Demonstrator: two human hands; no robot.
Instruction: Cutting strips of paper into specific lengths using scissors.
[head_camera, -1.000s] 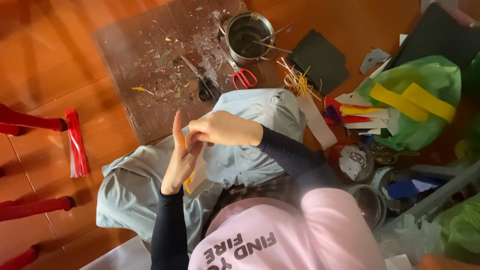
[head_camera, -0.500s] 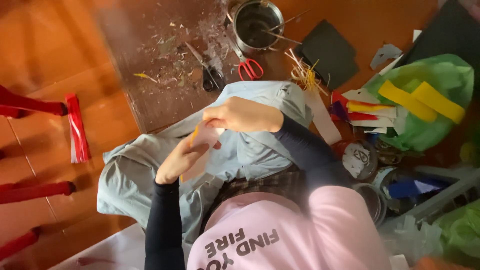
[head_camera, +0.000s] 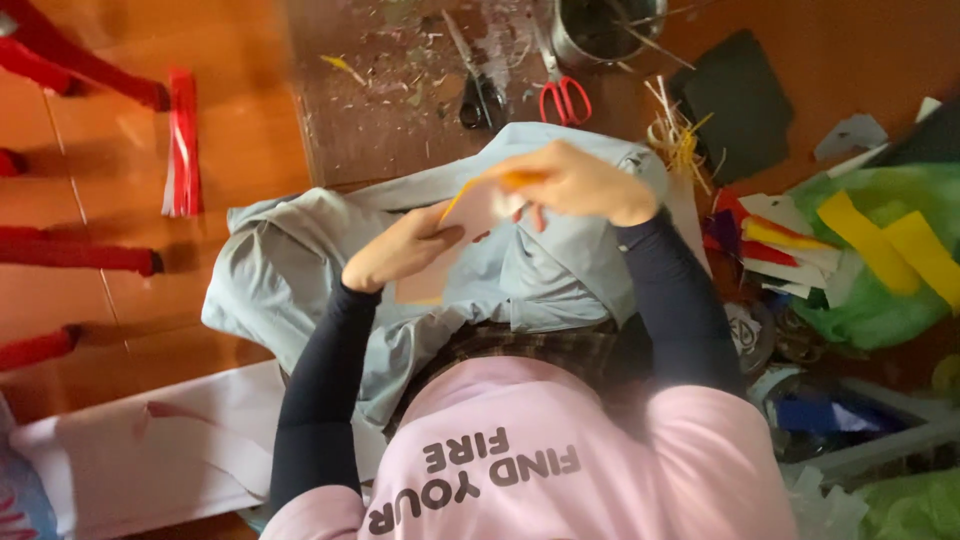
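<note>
On the wooden floor (head_camera: 230, 130) before us lie red-handled scissors (head_camera: 563, 97) beside black-handled scissors (head_camera: 478, 100), near a metal pot (head_camera: 600, 28). A green bag (head_camera: 880, 270) carries yellow strips (head_camera: 890, 245); a red-and-white tassel (head_camera: 182, 145) lies well apart.

- To my right lies a crumpled green plastic bag (head_camera: 860, 290) with yellow strips (head_camera: 885, 245) on it.
- Lower right, a round whitish lid (head_camera: 745, 335) bears a dark mark, too blurred to make out.
- No signs or screens.
</note>
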